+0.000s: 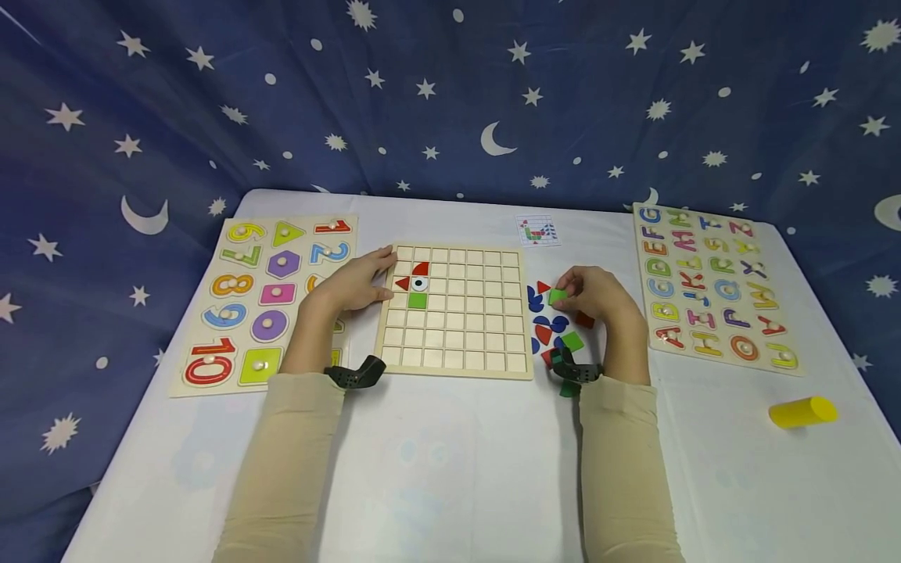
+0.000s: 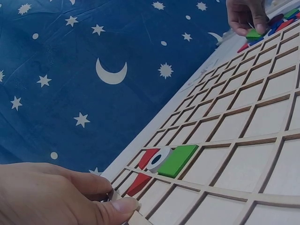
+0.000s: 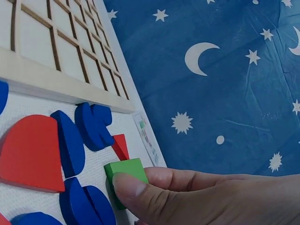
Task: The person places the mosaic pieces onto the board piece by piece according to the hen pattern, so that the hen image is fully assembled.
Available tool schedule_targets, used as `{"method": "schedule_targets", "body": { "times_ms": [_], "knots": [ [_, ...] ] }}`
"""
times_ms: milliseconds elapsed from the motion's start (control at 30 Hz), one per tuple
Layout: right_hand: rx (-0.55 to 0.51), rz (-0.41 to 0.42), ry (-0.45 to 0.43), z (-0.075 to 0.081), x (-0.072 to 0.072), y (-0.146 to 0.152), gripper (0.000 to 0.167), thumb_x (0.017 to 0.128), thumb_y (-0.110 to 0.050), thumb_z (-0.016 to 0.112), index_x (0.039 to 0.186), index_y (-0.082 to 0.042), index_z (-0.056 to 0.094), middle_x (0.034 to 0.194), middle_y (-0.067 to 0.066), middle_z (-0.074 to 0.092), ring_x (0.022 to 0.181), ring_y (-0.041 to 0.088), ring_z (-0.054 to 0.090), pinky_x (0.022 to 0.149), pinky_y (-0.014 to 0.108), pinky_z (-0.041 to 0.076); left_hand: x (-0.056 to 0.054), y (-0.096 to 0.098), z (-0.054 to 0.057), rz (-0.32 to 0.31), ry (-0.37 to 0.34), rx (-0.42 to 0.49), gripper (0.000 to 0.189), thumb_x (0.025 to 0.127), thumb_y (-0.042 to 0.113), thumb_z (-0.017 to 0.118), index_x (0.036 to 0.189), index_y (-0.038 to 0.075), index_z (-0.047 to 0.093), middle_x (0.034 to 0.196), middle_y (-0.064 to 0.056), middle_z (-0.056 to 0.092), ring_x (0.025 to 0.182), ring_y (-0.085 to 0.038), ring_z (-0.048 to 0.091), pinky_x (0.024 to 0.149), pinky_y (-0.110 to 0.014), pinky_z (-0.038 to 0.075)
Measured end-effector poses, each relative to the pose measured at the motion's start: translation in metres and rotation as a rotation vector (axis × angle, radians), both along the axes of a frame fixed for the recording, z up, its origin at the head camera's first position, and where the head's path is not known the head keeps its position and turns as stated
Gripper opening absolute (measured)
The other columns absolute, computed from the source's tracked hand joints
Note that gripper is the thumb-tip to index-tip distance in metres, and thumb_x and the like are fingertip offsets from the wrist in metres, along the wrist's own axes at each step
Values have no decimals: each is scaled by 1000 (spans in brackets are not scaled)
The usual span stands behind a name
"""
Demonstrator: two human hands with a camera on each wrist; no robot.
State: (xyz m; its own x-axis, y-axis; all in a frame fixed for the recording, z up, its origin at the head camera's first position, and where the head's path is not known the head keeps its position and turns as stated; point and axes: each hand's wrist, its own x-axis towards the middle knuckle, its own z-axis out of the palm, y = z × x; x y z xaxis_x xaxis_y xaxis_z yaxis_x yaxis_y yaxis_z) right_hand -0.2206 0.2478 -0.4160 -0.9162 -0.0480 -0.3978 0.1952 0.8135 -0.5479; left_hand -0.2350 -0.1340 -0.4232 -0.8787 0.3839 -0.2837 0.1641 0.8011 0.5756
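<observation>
My right hand (image 1: 598, 293) pinches a green square block (image 3: 129, 171) between thumb and fingers, over the loose pieces beside the wooden grid board (image 1: 464, 371). At the board's left edge my left hand (image 1: 355, 283) grips the frame, thumb (image 2: 123, 205) on its rim. Toward the board's upper left, the cells hold a red quarter-round piece (image 1: 421, 269), a red triangle (image 1: 403, 283), a white eye piece (image 1: 419, 284) and a green square (image 1: 418, 301). Blue rounded pieces (image 3: 71, 143) and a large red rounded piece (image 3: 33, 152) lie near my right hand.
A number puzzle board (image 1: 235, 309) lies left, partly behind my left arm. On the right is a letter puzzle board (image 1: 711, 289), with a yellow cylinder (image 1: 798, 412) nearer the front. A small pattern card (image 1: 537, 231) lies behind the grid board, before a starry blue curtain (image 1: 450, 102).
</observation>
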Motion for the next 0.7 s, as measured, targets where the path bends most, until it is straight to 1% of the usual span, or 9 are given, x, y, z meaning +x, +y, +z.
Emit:
{"method": "schedule_targets", "body": {
  "times_ms": [167, 300, 433, 533, 700],
  "knots": [
    [6, -30, -15, 1, 0, 2, 24, 83, -17, 73, 102, -9, 62, 89, 9, 54, 80, 23, 52, 63, 27, 45, -1, 0, 0, 5, -5, -4, 71, 90, 16, 64, 151, 12, 28, 161, -2, 13, 149, -26, 10, 121, -44, 14],
    [-4, -59, -3, 4, 0, 3, 21, 86, -21, 69, 103, -10, 63, 90, 9, 56, 83, 24, 52, 66, 28, 45, -2, 0, 0, 1, -4, -9, 71, 90, 16, 64, 151, 12, 27, 161, -3, 12, 149, -26, 9, 121, -45, 14],
    [-2, -89, 15, 7, -1, 2, 24, 88, -28, 67, 106, -12, 64, 96, 11, 58, 86, 25, 53, 70, 30, 46, -1, 0, 0, 4, -2, -5, 71, 90, 15, 64, 150, 11, 28, 161, -3, 13, 149, -26, 10, 121, -45, 14],
    [7, -96, 46, 9, -1, -3, 25, 88, -30, 66, 106, -12, 65, 97, 12, 60, 86, 25, 53, 69, 30, 46, -1, 0, 0, 10, -2, -3, 71, 89, 15, 65, 150, 12, 29, 161, -3, 14, 148, -26, 10, 121, -45, 14],
    [4, -58, 150, 13, 0, -18, 24, 88, -29, 67, 102, -10, 67, 91, 12, 65, 82, 24, 52, 68, 30, 44, -1, 0, 0, 6, -6, -9, 71, 90, 15, 64, 150, 12, 28, 161, -3, 13, 148, -27, 10, 121, -46, 14]
  ]
}}
